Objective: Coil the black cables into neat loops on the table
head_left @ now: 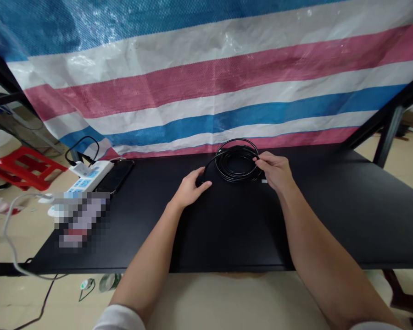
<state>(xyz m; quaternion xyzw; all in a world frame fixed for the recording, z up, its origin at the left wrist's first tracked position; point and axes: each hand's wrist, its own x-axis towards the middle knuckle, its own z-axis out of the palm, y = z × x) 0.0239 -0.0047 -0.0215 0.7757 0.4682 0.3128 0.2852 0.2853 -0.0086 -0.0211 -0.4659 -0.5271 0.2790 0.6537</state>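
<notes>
A coil of thin black cable (237,161) lies on the black table (347,206) near its far edge. My right hand (275,170) grips the coil's right side, fingers closed round the loops. My left hand (190,189) rests on the table at the coil's left, fingers curled over a loose end of the same cable. A small white tag or plug end (264,181) shows under my right hand.
A white power strip (88,176) and a dark phone (116,176) lie at the table's left end, beside a blurred-out object (80,219). A striped tarp (206,82) hangs behind the table. A red plastic stool (24,167) stands on the floor at left.
</notes>
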